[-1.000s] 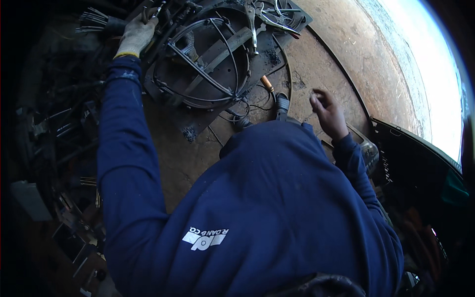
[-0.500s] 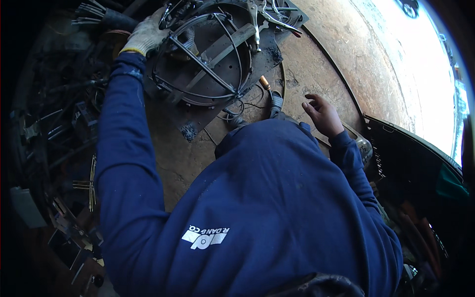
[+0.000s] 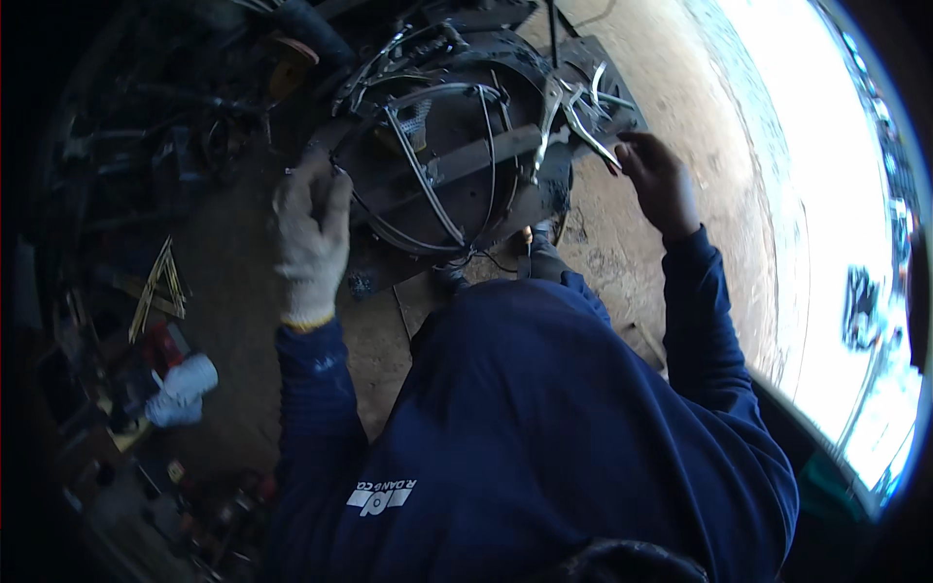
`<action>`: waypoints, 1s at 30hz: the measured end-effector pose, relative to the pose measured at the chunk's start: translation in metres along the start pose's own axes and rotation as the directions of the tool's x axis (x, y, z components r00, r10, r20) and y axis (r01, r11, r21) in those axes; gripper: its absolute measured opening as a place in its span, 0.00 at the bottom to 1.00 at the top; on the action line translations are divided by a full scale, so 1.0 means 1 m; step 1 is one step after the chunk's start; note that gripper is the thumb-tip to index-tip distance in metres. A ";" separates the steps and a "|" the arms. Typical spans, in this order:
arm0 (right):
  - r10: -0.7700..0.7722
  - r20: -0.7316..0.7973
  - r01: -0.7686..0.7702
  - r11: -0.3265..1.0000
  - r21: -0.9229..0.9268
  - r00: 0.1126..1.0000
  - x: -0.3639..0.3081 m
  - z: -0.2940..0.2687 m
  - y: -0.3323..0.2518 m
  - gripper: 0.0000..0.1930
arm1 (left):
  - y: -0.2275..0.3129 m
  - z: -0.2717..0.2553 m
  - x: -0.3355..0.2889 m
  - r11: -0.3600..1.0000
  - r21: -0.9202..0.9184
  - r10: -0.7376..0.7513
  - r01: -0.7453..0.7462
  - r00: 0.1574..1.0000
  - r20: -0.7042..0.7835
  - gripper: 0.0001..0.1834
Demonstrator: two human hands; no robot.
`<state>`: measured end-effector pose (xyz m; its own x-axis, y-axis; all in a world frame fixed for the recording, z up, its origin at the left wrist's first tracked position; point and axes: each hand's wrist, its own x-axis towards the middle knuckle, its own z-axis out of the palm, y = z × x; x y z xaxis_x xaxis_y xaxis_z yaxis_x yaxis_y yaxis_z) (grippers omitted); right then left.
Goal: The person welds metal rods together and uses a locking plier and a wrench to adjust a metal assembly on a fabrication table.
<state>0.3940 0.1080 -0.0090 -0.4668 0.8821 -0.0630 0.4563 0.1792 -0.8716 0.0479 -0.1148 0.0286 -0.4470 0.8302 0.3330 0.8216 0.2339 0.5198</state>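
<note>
A round frame of thin metal rods (image 3: 492,160) lies on a dark metal worktable (image 3: 364,277), with a flat bar (image 3: 476,155) crossing beneath it. My left hand (image 3: 316,228), in a pale knitted glove with a yellow cuff, is at the frame's left edge. Its fingers are bent and dim, and a small shiny end shows beside them; what they hold is unclear. My bare right hand (image 3: 663,185) is at the table's right side, fingers partly bent and apart. Its fingertips meet or nearly meet a handle end of the locking pliers (image 3: 549,117).
A grey glove-like piece (image 3: 413,124) lies inside the frame. More clamp-like tools (image 3: 403,53) sit at the table's far side. Yellowish thin rods (image 3: 160,287) and a white cloth-like bundle (image 3: 183,389) are at left. My shoe (image 3: 546,255) stands by the table's near edge.
My left hand has come nearer, from the table's far left to the frame's left edge. My right hand has risen from beside my body to the pliers' handle. The whole view has shifted.
</note>
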 end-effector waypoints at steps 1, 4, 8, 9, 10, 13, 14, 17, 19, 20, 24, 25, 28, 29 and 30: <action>-0.050 0.045 0.053 0.995 -0.084 0.998 0.027 0.000 -0.015 0.15 | 0.012 0.002 -0.012 0.998 -0.009 -0.069 0.069 0.998 -0.002 0.23; -0.293 0.255 0.320 0.945 -0.071 0.922 0.109 0.014 -0.017 0.16 | 0.061 0.026 -0.032 0.968 -0.012 -0.250 0.250 0.968 -0.014 0.21; -0.418 0.514 0.513 0.857 -0.052 0.749 0.194 0.070 -0.041 0.16 | 0.092 0.057 -0.034 0.938 0.246 -0.225 0.245 0.968 -0.108 0.13; -0.456 0.568 0.583 0.811 -0.051 0.685 0.218 0.090 -0.040 0.16 | 0.100 0.062 -0.035 0.903 0.210 -0.358 0.376 0.926 -0.120 0.12; -0.657 0.543 0.796 0.605 -0.034 0.523 0.240 0.111 -0.035 0.15 | 0.107 0.068 -0.035 0.901 0.243 -0.334 0.361 0.932 -0.143 0.12; -0.782 0.590 0.974 0.221 -0.043 0.203 0.293 0.176 -0.037 0.16 | 0.121 0.075 -0.031 0.863 0.347 -0.326 0.367 0.929 -0.173 0.11; -0.628 0.709 0.925 0.370 -0.090 0.320 0.301 0.189 -0.050 0.19 | 0.126 0.076 -0.028 0.837 0.371 -0.369 0.403 0.915 -0.162 0.10; -0.402 0.772 0.813 0.529 -0.244 0.493 0.308 0.192 -0.067 0.18 | 0.137 0.075 -0.025 0.766 0.452 -0.430 0.457 0.887 -0.169 0.10; -0.405 0.797 0.873 0.391 -0.292 0.448 0.321 0.204 -0.062 0.15 | 0.143 0.073 -0.024 0.714 0.540 -0.425 0.446 0.889 -0.172 0.09; -0.404 0.826 0.918 0.229 -0.325 0.393 0.355 0.214 -0.030 0.14 | 0.145 0.077 -0.016 0.707 0.586 -0.385 0.397 0.910 -0.152 0.09; -0.405 0.883 0.971 0.120 -0.207 0.239 0.366 0.244 -0.023 0.14 | 0.147 0.076 -0.015 0.710 0.483 -0.493 0.513 0.851 -0.180 0.07; -0.466 0.863 0.981 0.081 -0.179 0.196 0.365 0.239 -0.020 0.15 | 0.146 0.077 -0.015 0.706 0.492 -0.497 0.509 0.851 -0.167 0.08; -0.581 0.810 0.987 -0.062 -0.146 0.083 0.364 0.224 -0.016 0.16 | 0.141 0.075 -0.018 0.703 0.554 -0.458 0.447 0.880 -0.128 0.09; -0.573 0.815 0.975 -0.122 -0.187 0.085 0.380 0.226 -0.008 0.16 | 0.136 0.077 -0.016 0.722 0.581 -0.394 0.376 0.913 -0.102 0.09; -0.554 0.830 0.965 -0.181 -0.187 0.057 0.369 0.229 -0.008 0.17 | 0.134 0.081 -0.023 0.721 0.607 -0.362 0.333 0.929 -0.079 0.09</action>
<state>0.0448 0.3325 -0.1369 -0.9085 -0.4110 0.0759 -0.3918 0.9006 0.1881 0.1972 -0.0613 0.0268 -0.7409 0.6462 0.1831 0.6584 0.7526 0.0082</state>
